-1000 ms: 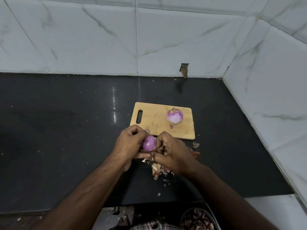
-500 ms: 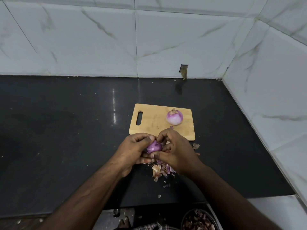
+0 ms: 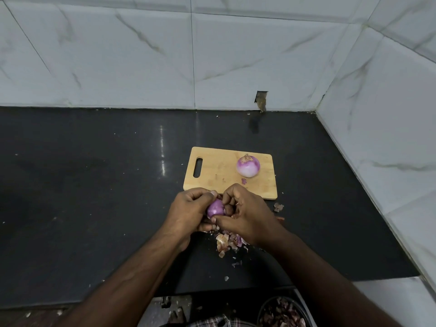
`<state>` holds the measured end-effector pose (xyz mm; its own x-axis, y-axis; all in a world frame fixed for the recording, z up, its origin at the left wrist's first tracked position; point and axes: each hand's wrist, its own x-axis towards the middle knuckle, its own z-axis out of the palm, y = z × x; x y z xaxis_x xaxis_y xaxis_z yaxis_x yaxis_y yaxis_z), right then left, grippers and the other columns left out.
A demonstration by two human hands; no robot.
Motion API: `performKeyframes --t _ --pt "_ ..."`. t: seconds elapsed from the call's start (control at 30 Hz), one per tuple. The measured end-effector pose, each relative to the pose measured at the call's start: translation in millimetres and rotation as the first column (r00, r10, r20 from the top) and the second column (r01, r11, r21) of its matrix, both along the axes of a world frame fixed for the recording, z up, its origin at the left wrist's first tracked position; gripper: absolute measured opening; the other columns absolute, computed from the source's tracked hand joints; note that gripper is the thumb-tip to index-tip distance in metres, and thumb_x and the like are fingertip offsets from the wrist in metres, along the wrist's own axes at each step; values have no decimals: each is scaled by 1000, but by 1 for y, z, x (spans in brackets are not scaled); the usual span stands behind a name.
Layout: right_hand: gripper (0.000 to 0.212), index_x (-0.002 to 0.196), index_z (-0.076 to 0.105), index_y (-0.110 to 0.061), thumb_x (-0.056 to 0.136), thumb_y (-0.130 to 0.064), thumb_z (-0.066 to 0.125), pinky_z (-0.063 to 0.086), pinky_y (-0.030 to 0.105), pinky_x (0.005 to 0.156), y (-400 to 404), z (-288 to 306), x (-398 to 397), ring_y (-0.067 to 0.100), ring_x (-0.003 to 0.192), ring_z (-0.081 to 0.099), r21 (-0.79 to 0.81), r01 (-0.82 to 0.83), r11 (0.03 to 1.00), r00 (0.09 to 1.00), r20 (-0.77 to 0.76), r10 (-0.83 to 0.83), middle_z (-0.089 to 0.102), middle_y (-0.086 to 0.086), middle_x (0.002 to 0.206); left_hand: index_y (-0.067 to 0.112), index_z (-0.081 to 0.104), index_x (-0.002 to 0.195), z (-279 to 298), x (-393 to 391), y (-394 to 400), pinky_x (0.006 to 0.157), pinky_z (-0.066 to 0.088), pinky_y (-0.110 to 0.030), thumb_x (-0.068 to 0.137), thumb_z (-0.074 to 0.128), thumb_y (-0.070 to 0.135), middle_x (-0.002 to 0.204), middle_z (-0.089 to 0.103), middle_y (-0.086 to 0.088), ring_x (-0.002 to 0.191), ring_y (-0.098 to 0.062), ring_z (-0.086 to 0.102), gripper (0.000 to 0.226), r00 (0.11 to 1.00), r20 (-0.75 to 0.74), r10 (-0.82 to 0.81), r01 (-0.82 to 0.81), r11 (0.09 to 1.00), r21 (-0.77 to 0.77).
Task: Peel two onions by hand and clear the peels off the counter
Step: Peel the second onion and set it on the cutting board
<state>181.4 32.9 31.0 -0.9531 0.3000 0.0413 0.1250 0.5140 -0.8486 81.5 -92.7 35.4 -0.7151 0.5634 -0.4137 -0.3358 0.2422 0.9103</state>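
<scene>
A small purple onion [image 3: 215, 207] sits between both hands, just above the black counter [image 3: 94, 197]. My left hand [image 3: 188, 213] grips it from the left, thumb on top. My right hand [image 3: 245, 215] curls round its right side, fingertips pinching at its skin. A peeled onion [image 3: 248, 165], white with purple shoulders, rests on the wooden cutting board [image 3: 217, 171] behind my hands. A pile of peels [image 3: 227, 240] lies on the counter under my right wrist, with loose scraps [image 3: 278, 207] nearby.
White marble-look tiles form the back wall and the right wall [image 3: 377, 138]. A bowl holding peels [image 3: 282, 312] sits below the counter's front edge at the bottom right. The counter's left half is bare black stone.
Both hands have shifted slightly right and turned the onion; my right fingers have moved up over its top. The peel pile has stayed under the hands.
</scene>
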Motion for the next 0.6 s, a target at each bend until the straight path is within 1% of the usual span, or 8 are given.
performKeyframes --t 0.07,0.13,0.2,0.23,0.33,0.4,0.53,0.6 --pt "36 92 50 -36 79 -24 81 53 32 57 0 -2 0 8 65 57 -26 24 999 999 -20 -25 57 -9 76 1 68 99 1 -2 0 43 51 -23 97 62 23 80 68 -14 52 -16 62 23 999 39 4 -4 1000 15" --pt "42 96 50 -39 77 -23 83 59 41 67 0 -3 1 15 80 63 -57 40 998 998 -44 -43 57 -13 89 -1 64 105 3 -4 -2 45 52 -24 97 63 29 82 69 -14 53 -17 63 31 995 96 -35 33 999 28" --pt "47 100 51 -40 74 -21 85 60 41 72 -2 1 2 13 91 65 -72 36 997 998 -52 -40 56 -22 98 4 65 107 3 -4 -2 47 52 -24 96 62 36 85 70 -13 57 -16 63 34 989 105 -107 106 994 16" --pt "47 101 52 -40 74 -20 86 61 40 73 -3 2 2 12 92 66 -81 39 996 997 -56 -43 57 -24 99 7 66 108 4 -3 -3 49 53 -24 96 61 38 87 71 -12 60 -16 64 34 985 105 -140 139 990 10" --pt "43 97 55 -35 73 -19 87 61 38 71 -4 4 4 10 88 64 -105 86 991 990 -107 -97 61 -19 94 8 70 109 2 -5 -4 62 60 -30 96 59 39 94 74 -14 74 -21 68 35 965 185 -188 176 981 79" --pt "42 95 54 -33 73 -19 87 60 36 69 -3 5 5 9 84 63 -112 81 990 991 -98 -92 62 -16 91 4 70 110 1 -5 -6 63 61 -30 95 61 34 102 74 -19 81 -24 69 35 956 232 -181 154 979 130" --pt "43 92 50 -33 71 -20 85 53 29 61 -3 2 3 6 71 56 -91 62 994 998 -21 -64 60 -9 83 1 72 106 -3 -2 -5 75 62 -39 97 62 26 106 72 -26 89 -30 69 29 977 157 -144 129 987 97" --pt "42 92 50 -33 70 -20 84 51 28 60 -4 -1 2 6 71 55 -83 44 996 999 -1 -44 60 -9 82 0 74 101 -3 1 -3 69 62 -38 97 63 23 102 72 -27 84 -28 70 26 984 128 -125 115 990 81"
